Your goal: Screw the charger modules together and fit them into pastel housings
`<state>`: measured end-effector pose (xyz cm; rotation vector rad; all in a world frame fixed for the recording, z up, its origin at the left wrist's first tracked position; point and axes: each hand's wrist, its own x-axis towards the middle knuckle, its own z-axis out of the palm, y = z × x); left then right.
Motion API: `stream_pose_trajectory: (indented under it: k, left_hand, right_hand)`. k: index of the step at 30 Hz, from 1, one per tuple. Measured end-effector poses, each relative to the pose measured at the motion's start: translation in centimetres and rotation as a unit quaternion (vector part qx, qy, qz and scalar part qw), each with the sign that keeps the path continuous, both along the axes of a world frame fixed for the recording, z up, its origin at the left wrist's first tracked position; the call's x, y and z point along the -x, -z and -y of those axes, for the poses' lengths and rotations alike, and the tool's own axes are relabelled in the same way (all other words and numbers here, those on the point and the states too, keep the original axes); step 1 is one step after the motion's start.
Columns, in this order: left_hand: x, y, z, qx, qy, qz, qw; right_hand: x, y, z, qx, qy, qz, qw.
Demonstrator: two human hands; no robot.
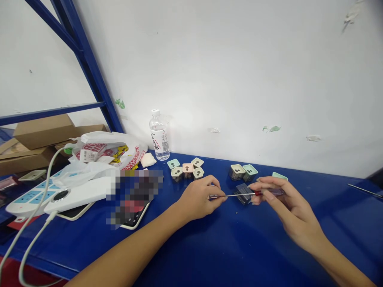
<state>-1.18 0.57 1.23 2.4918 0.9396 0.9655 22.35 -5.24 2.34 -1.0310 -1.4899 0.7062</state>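
My right hand [289, 211] is closed around the handle of a screwdriver [239, 195], whose thin metal shaft points left. The tip meets a small dark part [214, 196] pinched in the fingers of my left hand [201, 199]; its details are mostly hidden by the fingers. Behind the shaft a dark translucent container [243, 193] lies on the blue table. Beyond it stand a cream-topped two-hole pencil sharpener [237, 171] and a mint-topped one [250, 171]. A pale green lid [280, 175] shows behind my right hand. Several more sharpeners [188, 169] are grouped behind my left hand.
A water bottle [160, 137] stands against the wall. To the left are a phone [134, 219], a white power bank [80, 194] with a cable, a power strip [30, 199], plastic bags [104, 139] and cardboard boxes [44, 131]. A metal rod [365, 190] lies far right.
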Motion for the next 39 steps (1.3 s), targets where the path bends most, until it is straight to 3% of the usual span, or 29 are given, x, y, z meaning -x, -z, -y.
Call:
stream_pose_trajectory:
  k: [3,9,18,30,35,39]
  left_hand:
    - [-0.1,0.2,0.0,-0.010,-0.009,0.005,1.000]
    - [-0.1,0.3,0.1,0.000,0.003,0.010,1.000]
    - [-0.3,0.4,0.4,0.126,0.032,-0.040,0.991]
    - [-0.6,0.6,0.7,0.129,0.081,-0.080,0.985]
    - [-0.7,0.3,0.9,0.127,0.085,-0.092,0.984]
    - [-0.9,0.6,1.0,0.131,0.097,-0.102,0.981]
  right_hand:
    - [-0.3,0.2,-0.3,-0.019,-0.023,0.003,1.000]
    - [-0.5,0.2,-0.5,-0.050,-0.008,-0.018,0.999]
    - [0.0,0.1,0.4,-0.098,-0.013,0.031,0.995]
    - [1.2,0.5,1.5,-0.095,-0.019,0.022,0.995]
    - [0.3,0.7,0.9,-0.137,-0.045,0.093,0.985]
    - [-0.4,0.5,1.0,-0.168,0.017,0.248,0.954]
